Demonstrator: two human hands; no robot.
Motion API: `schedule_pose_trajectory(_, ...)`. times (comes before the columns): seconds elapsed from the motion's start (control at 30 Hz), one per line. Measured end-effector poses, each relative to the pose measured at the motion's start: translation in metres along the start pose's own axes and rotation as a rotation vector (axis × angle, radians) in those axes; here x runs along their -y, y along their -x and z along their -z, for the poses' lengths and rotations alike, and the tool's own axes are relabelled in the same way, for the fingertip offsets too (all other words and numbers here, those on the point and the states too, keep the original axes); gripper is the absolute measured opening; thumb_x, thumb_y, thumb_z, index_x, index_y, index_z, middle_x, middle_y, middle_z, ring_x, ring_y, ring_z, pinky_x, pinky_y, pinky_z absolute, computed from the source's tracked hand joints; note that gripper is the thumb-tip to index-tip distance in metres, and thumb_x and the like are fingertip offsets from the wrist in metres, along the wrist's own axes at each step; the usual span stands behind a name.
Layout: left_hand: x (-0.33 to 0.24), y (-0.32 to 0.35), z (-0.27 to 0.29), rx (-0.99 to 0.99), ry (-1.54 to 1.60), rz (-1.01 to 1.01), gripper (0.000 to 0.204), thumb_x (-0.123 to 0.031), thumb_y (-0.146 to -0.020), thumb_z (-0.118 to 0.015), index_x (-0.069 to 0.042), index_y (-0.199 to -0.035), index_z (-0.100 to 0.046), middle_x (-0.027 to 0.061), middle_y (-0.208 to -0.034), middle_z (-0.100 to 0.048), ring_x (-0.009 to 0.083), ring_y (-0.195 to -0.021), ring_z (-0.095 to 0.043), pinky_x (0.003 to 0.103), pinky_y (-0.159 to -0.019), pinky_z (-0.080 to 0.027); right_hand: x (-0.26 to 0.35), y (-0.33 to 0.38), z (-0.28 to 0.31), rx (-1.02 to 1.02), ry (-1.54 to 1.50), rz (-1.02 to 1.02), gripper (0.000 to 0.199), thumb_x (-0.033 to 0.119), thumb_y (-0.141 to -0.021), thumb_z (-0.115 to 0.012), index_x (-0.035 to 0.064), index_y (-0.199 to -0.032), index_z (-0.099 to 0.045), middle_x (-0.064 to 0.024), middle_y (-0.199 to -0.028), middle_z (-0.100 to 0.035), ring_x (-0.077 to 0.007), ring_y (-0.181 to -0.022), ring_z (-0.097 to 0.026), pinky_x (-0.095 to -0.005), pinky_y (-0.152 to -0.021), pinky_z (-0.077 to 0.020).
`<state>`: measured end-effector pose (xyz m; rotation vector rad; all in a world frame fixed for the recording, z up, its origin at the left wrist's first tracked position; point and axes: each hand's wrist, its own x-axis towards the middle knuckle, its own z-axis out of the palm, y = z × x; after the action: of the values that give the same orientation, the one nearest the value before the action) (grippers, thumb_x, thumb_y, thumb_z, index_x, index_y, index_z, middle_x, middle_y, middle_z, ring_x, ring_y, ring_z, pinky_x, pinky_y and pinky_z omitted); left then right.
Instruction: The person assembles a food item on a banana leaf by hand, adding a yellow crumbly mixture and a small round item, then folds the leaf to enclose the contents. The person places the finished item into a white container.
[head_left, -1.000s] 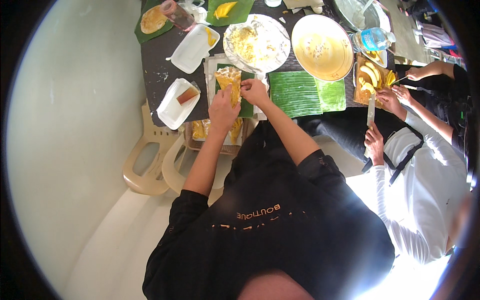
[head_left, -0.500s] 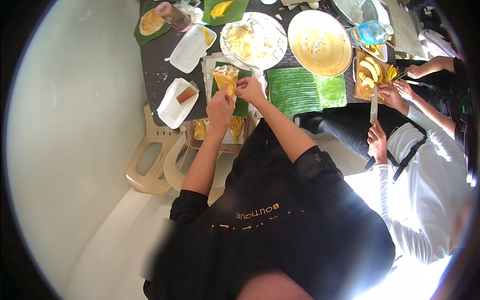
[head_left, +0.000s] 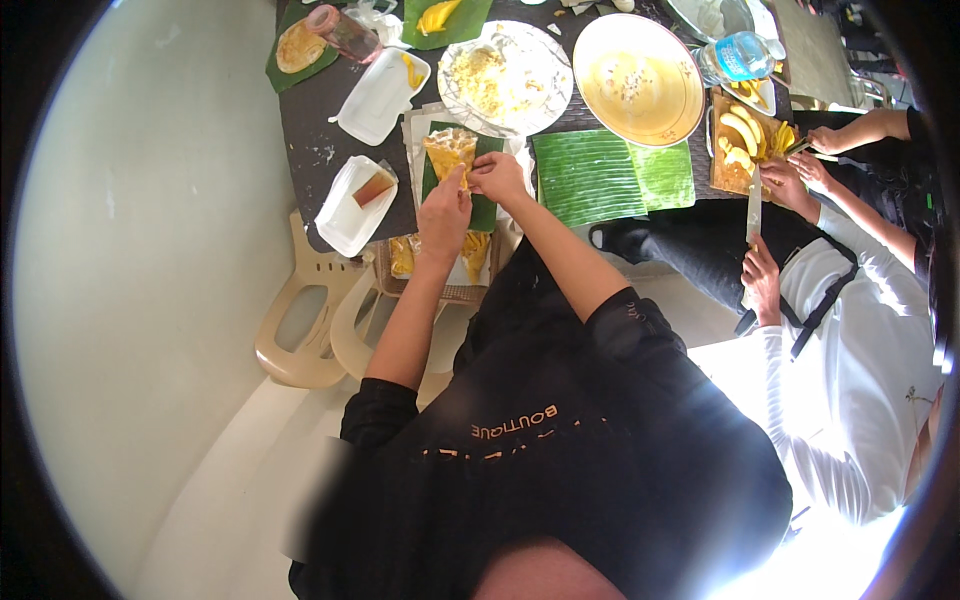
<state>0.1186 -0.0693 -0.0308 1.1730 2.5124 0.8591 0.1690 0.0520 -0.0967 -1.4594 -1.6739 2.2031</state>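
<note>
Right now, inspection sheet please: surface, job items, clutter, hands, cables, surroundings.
Surface: dark table, white specks near its left side.
Job items: folded yellow wrap over a green leaf.
Clutter: foam tray holding a brown strip, white plate of yellow bits, yellow bowl, plastic bottle.
Hands: left hand on the wrap's lower part; right hand's fingertips close beside; exact grips unclear.
Cables: nothing seen.
Surroundings: beige chair left; at right, a co-worker's hand holds a knife near a cutting board.
</note>
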Motion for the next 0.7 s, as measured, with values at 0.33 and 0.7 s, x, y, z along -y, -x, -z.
schedule_pose_trajectory(0.33,-0.002,-0.001,-0.001,0.053,-0.108,-0.100,0.044,-0.007,-0.079,-0.063,-0.008,-0.122,-0.054,0.0135,-0.085,-0.063,0.0292,-0.077,-0.062,0.040,-0.068,-0.049,-0.002,0.001,0.003,0.038,-0.188,-0.046,0.025,0.003,-0.081,-0.064,-0.0101,-0.101,-0.062,-0.0170,-0.089,-0.067,-0.0202,-0.073,-0.068,-0.0292,-0.064,-0.0596)
schedule_pose_trajectory(0.7,-0.007,0.015,0.003,0.130,-0.234,-0.217,0.055,-0.010,-0.076,-0.063,-0.003,-0.128,-0.048,0.0120,-0.098,-0.062,0.0271,-0.095,-0.057,0.038,-0.078,-0.048,-0.002,0.006,0.007,-0.077,0.309,0.138,0.025,0.010,-0.076,-0.068,-0.0003,-0.100,-0.068,-0.0119,-0.084,-0.071,-0.0178,-0.071,-0.069,-0.0290,-0.063,-0.0558)
